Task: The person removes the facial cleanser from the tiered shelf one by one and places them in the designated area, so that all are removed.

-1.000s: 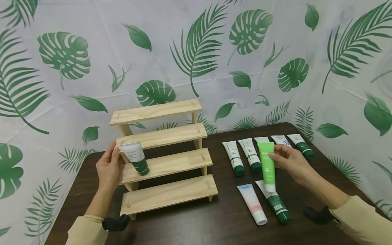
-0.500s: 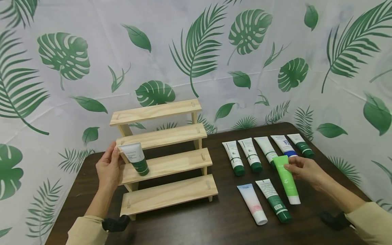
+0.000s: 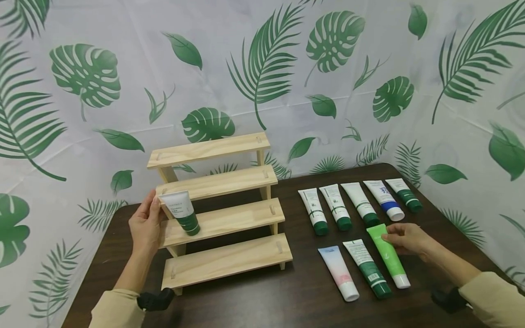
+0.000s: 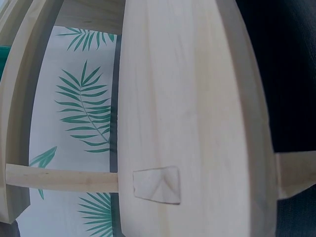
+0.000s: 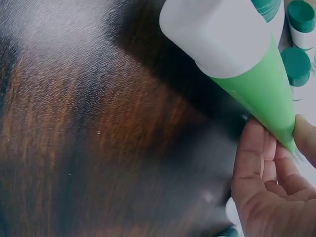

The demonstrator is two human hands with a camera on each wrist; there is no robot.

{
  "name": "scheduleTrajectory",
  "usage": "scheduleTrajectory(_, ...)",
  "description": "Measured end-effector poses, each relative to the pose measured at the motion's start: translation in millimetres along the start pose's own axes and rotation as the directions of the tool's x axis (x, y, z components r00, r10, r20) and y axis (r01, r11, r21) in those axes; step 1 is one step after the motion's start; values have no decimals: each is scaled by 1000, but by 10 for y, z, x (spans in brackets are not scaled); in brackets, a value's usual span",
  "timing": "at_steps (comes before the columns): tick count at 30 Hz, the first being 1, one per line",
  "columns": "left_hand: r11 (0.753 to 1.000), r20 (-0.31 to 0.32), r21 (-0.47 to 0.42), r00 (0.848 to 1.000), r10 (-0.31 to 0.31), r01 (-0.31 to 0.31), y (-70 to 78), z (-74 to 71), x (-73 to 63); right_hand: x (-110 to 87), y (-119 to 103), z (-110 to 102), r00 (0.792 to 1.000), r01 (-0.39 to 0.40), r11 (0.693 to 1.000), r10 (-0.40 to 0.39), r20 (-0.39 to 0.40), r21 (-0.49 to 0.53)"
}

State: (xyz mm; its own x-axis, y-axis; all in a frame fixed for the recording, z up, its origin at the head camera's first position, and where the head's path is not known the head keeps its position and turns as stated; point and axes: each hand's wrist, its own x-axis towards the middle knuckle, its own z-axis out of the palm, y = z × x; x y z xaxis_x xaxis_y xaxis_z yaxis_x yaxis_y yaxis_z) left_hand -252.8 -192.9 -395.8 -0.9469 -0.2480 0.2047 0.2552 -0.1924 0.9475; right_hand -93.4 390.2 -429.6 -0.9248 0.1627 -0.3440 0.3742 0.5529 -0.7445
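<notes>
My left hand [image 3: 144, 223] grips the left side of a stepped wooden display stand [image 3: 221, 223], its fingertips at the end of a shelf. Right beside it, a white squeeze tube with a dark green cap [image 3: 180, 212] stands cap-down on the second shelf from the bottom. With thumb and fingers, my right hand [image 3: 410, 239] pinches the flat end of a bright green squeeze tube [image 3: 387, 255]. This tube slants over the table, its white cap [image 5: 217, 34] towards me. In the left wrist view a pale shelf [image 4: 187, 108] fills the middle, and the left hand is mostly out of sight.
A pink-and-blue tube [image 3: 338, 273] and a white-and-green tube [image 3: 367, 269] lie left of the green one. Behind them several white tubes lie in a row, one with a blue cap [image 3: 383, 200]. The dark table [image 3: 262, 300] meets a leaf-print cloth [image 3: 348, 150] at the back.
My right hand has brought the green tube right and down towards the table, to the right of the white-and-green tube, uncovering the back row. My left hand stays where it was.
</notes>
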Motion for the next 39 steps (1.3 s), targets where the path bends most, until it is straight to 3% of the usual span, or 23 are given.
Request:
scheduleTrajectory(20,1000,-10,-5,1000,3,-3,9,12,1,84,73,25,994,-101,995,100,35,19)
scheduleTrajectory(39,1000,-10,-4,1000,1,-1,-4,5,-7,90,131,22,997,-74,997,74,30,8)
